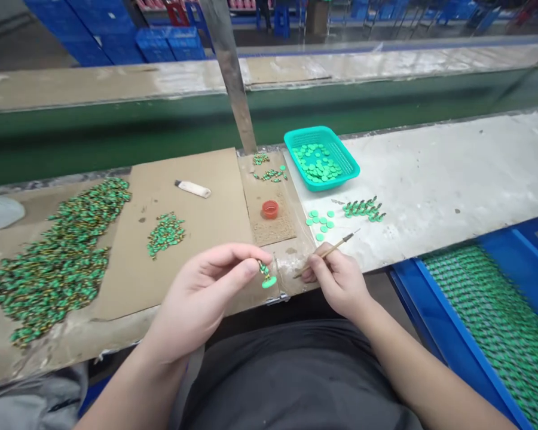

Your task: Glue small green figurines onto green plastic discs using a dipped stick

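Note:
My left hand [210, 292] pinches a small green and gold figure [263, 268] with a flat round green disc [269, 282] at its lower end. A thin brush [332, 249] is in my right hand [341, 280], its dark ferrule and fine tip pointing up and right. Between and beyond my hands stands a red cap [269, 209] on a cardboard strip. Loose green discs [323, 221] lie just past my right hand. Several figures standing on discs [363, 209] are in rows to their right.
A teal basket [354, 170] of discs stands at the back. On the left are a large heap of small figures [58, 257], a smaller pile [165, 235] and a pale-handled tool [192, 189]. A post [233, 77] rises behind. Blue trays [475, 352] with finished-looking rows sit lower right.

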Action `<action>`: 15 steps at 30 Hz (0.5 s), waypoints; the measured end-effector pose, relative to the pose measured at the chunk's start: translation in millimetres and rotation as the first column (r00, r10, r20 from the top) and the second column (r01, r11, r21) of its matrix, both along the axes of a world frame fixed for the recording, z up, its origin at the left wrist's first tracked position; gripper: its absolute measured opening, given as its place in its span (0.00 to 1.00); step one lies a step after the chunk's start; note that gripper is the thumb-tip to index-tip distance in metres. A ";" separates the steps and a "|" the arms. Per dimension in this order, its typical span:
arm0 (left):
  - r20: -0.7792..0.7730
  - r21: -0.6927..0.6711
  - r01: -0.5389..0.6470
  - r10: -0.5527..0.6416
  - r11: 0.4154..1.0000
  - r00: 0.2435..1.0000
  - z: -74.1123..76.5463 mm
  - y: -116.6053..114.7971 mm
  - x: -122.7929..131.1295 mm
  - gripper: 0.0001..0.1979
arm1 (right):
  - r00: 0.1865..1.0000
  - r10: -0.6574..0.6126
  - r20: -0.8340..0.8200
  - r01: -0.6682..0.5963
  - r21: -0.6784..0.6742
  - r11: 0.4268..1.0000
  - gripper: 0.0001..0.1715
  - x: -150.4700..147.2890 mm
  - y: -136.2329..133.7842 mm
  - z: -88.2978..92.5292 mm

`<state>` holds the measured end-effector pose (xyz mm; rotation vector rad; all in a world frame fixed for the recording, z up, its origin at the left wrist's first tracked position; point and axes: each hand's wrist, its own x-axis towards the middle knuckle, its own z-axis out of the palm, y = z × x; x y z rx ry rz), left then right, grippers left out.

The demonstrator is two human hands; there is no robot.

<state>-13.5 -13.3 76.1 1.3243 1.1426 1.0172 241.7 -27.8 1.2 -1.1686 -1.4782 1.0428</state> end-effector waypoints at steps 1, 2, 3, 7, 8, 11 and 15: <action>0.017 -0.014 0.015 -0.014 1.000 1.000 3.0 -1.7 -0.4 0.20 | 1.000 -0.001 0.003 0.001 0.011 1.000 0.35 -0.6 0.0 0.0; 0.031 -0.022 0.022 -0.021 1.000 0.999 5.5 -3.3 -0.5 0.21 | 1.000 -0.003 0.007 0.003 0.019 1.000 0.35 -1.0 -0.2 -0.1; 0.042 -0.026 0.024 -0.023 0.999 0.999 7.5 -4.6 -0.3 0.21 | 1.000 -0.004 0.011 0.003 0.026 1.000 0.35 -1.0 -0.6 -0.3; 0.039 -0.010 0.009 -0.008 1.000 0.999 13.8 -9.1 1.4 0.22 | 1.000 0.008 0.017 -0.009 0.038 0.999 0.34 0.5 -2.4 -3.0; 0.031 -0.007 0.010 -0.009 1.000 0.999 15.0 -10.0 1.5 0.22 | 1.000 0.014 0.017 -0.015 0.039 0.999 0.34 0.7 -2.3 -4.2; 0.007 -0.020 0.035 -0.035 0.999 0.999 16.0 -11.8 0.5 0.23 | 0.999 0.028 0.019 -0.029 0.049 0.998 0.33 0.1 -0.6 -8.3; -0.152 0.073 0.048 -0.036 0.996 0.988 8.5 -8.2 -1.6 0.22 | 0.998 0.032 0.045 -0.036 0.096 0.995 0.30 -0.2 -0.6 -10.0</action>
